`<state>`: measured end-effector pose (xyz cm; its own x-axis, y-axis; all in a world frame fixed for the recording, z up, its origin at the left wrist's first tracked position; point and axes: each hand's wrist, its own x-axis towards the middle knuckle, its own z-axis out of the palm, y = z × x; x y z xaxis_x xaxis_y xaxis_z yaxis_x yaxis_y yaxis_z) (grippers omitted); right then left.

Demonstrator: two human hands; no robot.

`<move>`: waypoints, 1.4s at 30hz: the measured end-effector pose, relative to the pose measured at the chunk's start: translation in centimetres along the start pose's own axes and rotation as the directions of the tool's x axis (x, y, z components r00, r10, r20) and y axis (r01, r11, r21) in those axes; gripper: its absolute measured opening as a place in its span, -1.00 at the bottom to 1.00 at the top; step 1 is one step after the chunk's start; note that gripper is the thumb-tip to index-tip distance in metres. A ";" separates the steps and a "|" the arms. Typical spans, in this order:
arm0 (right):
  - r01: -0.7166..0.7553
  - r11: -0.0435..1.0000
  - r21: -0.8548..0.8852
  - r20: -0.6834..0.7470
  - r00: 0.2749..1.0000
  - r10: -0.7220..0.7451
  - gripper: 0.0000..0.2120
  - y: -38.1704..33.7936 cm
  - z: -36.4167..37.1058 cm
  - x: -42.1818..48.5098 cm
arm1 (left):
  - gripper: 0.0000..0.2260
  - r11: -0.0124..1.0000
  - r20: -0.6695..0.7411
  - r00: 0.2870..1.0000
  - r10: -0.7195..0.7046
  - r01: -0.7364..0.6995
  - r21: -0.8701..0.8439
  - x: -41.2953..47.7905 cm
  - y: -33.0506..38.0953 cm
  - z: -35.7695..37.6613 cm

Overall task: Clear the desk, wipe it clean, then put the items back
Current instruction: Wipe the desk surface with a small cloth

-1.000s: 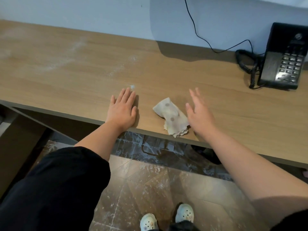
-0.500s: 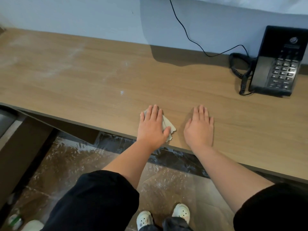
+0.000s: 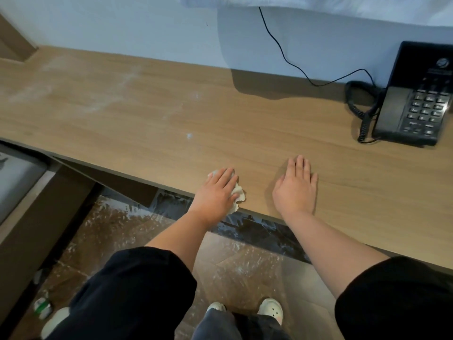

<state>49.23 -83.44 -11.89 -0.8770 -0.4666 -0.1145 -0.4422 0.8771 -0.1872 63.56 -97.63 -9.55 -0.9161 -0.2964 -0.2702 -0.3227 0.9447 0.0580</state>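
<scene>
My left hand (image 3: 217,192) lies flat, fingers straight, pressing the cloth (image 3: 239,193) at the desk's (image 3: 147,123) near edge. My right hand (image 3: 295,188) rests flat beside it, empty; phone (image 3: 414,99) far right.

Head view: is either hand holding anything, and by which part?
Nothing is gripped. The left hand presses flat on most of the cloth at the desk edge; the right hand lies flat on the desk.
</scene>
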 end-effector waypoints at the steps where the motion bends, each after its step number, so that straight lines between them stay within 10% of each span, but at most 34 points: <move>1: 0.001 1.000 0.000 0.006 1.000 -0.001 -0.46 0.0 -0.1 -0.1 | -0.51 1.000 0.019 1.000 0.001 -0.002 0.026 -0.7 -0.5 -0.1; 7: 0.007 1.000 -0.019 0.019 1.000 -0.007 -0.45 -0.1 -0.3 -0.3 | -0.57 0.906 -0.044 0.918 -0.395 0.381 -0.185 -2.9 -5.5 -3.5; 20: -0.088 0.995 0.051 -0.002 0.996 0.088 -0.49 -3.4 -2.2 0.1 | -0.37 0.966 -0.013 0.968 0.252 -0.252 -0.060 3.3 -5.5 -2.4; 30: -0.004 0.998 0.066 0.166 0.986 -0.007 -0.35 -16.4 -0.4 -1.1 | -0.44 0.998 -0.039 0.998 0.044 -0.046 -0.039 4.9 -18.9 -4.0; 42: -0.103 0.837 0.538 -0.052 0.987 0.155 -0.43 -20.7 -1.7 5.4 | -0.47 0.970 -0.144 0.974 -0.173 0.144 -0.194 10.2 -25.6 -4.4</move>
<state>53.32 -103.97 -6.96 -0.9435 -0.3186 -0.0911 -0.1787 0.7207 -0.6699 61.47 -125.47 -9.60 -0.8708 -0.4727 -0.1351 -0.4914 0.8467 0.2041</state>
